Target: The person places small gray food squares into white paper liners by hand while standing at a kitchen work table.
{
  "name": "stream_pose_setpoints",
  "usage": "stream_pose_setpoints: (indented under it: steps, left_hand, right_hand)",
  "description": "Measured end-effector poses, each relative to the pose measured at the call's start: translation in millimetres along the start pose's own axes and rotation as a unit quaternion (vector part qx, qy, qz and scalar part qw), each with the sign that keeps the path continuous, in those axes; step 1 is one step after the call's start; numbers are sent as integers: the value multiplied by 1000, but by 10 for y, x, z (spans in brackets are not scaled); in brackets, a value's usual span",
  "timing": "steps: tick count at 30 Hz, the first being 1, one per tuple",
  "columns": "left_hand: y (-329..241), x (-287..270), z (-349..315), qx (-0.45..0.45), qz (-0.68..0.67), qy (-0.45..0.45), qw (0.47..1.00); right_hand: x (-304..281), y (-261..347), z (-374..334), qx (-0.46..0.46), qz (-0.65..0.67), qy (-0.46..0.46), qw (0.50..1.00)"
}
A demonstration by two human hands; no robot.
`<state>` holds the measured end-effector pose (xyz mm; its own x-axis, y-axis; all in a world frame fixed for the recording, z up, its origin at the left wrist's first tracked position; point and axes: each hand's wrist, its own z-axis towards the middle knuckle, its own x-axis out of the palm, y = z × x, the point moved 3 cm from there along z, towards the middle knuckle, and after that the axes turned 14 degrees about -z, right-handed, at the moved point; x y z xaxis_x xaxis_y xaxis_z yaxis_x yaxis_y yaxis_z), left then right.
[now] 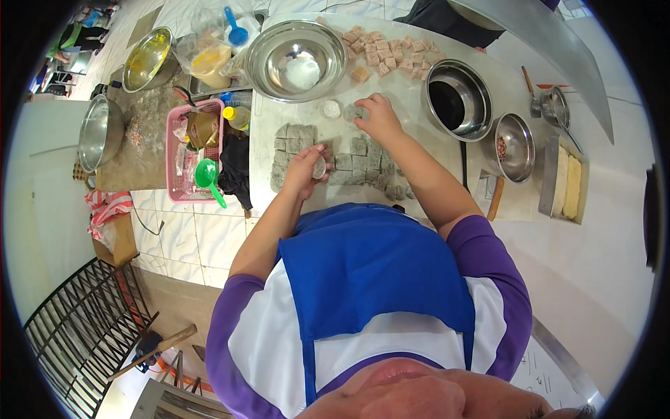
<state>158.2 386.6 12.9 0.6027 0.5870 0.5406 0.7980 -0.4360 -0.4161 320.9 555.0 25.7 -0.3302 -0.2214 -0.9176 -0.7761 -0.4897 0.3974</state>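
Note:
My left hand [304,170] is closed around a small pale round piece [319,167], perhaps dough or a little mould; I cannot tell which. Farther up the table, the fingers of my right hand [378,115] pinch a small grey-green piece [354,113] at the tabletop. Just left of it lies a white, round piece [330,109]. Grey dough cut into squares [359,162] spreads in front of me, and another cut block [293,136] sits to the left, partly behind my left hand.
Beyond my hands stand a steel bowl of white powder [301,72] and pink dough cubes [391,52]. A dark-bottomed bowl [481,91], a smaller bowl [515,136] and a tin with yellowish loaves [571,185] are right. A pink basket [172,157] with a green scoop [207,174] is left.

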Motion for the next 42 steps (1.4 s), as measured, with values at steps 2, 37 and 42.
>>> stream_pose_setpoints:
  steps: [2,37,42]
  left_hand:
    - [-5,18,-4,-1,3,-3,1000]
    - [27,-26,48,-7,-6,7,1000]
    - [27,-42,51,0,-4,8,1000]
  right_hand:
    - [18,-11,9,-3,5,-1,1000]
    - [144,-17,38,41,27,4,999]
    - [97,-93,26,80,101,-8,992]
